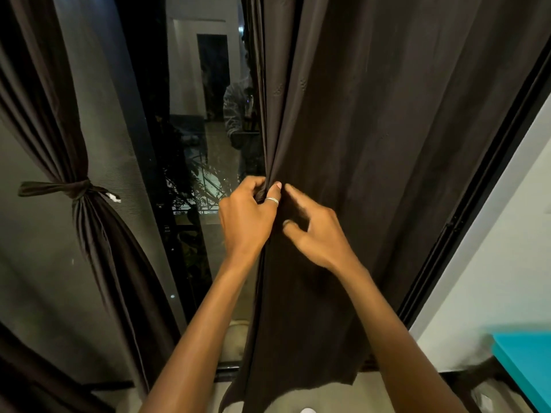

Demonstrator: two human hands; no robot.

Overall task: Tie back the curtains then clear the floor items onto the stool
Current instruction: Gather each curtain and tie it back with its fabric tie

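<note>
A dark brown right curtain hangs loose over the window. My left hand grips its bunched left edge at about waist height, thumb pressed on the folds. My right hand lies just beside it against the cloth, fingers loosely curved and slightly blurred, holding nothing that I can see. The left curtain is gathered and bound with a knotted tie-back.
Between the curtains is dark window glass with reflections, in a black frame. A white wall stands to the right. A turquoise surface shows at the lower right corner. A small white item lies on the floor at the bottom edge.
</note>
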